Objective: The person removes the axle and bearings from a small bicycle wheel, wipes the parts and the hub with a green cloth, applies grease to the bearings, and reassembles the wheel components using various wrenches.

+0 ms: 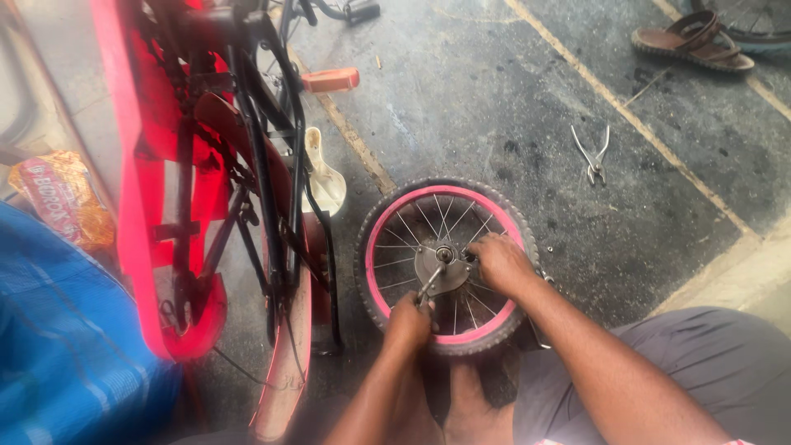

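While both forearms reach forward and down from the bottom edge of the view, the left hand (pixel 409 317) is closed around the handle of a thin metal wrench (pixel 429 284), whose head points up to the hub (pixel 442 265) of a small bicycle wheel (pixel 446 265). The right hand (pixel 500 262) lies over the right side of the hub with its fingers bent and closed on the axle part there (what exactly they pinch is hidden under the fingers). This wheel lies flat on the dark, rough concrete floor (pixel 511 99), just in front of the person's bare foot (pixel 470 395), and beside the red and black frame of a bicycle (pixel 239 165). Its tyre is black rubber with a knobby tread, the rim is pink, and the thin steel spokes run to a grey round metal plate in the middle. Metal pliers (pixel 593 156) lie open on the floor, well apart from the wheel, and a brown sandal (pixel 692 41) is further away.
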